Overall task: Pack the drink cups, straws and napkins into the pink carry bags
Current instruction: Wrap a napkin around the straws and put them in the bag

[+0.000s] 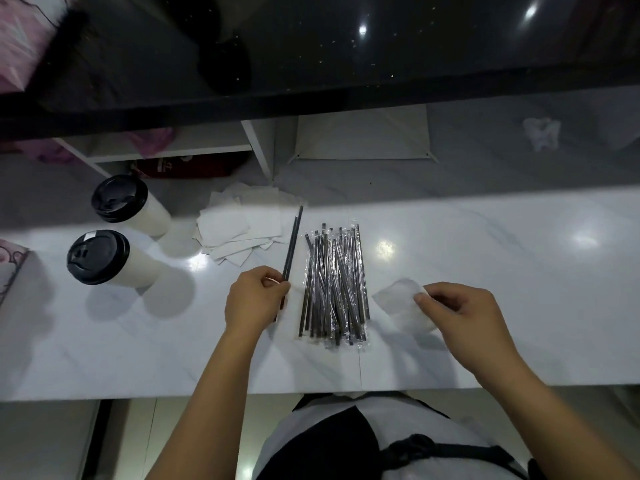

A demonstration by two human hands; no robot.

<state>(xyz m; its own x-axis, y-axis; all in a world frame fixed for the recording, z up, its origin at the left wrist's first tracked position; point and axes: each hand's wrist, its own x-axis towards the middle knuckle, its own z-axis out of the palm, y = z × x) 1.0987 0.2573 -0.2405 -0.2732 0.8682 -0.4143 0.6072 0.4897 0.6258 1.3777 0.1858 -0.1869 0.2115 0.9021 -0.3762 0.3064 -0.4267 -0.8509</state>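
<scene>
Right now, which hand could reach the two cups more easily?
Probably the left hand: both cups stand on its side, though it grips two straws. The right hand pinches a napkin beyond the straw pile.

Two cups (pixel 98 257), two loose straws (pixel 292 244), one separate napkin (pixel 398 299), one straw bundle (pixel 334 285).

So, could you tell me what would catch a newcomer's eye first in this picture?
The heap of wrapped straws lies on the white counter between both hands. The left hand holds two straws; the right hand pinches a napkin. Two black-lidded cups stand far left.
</scene>
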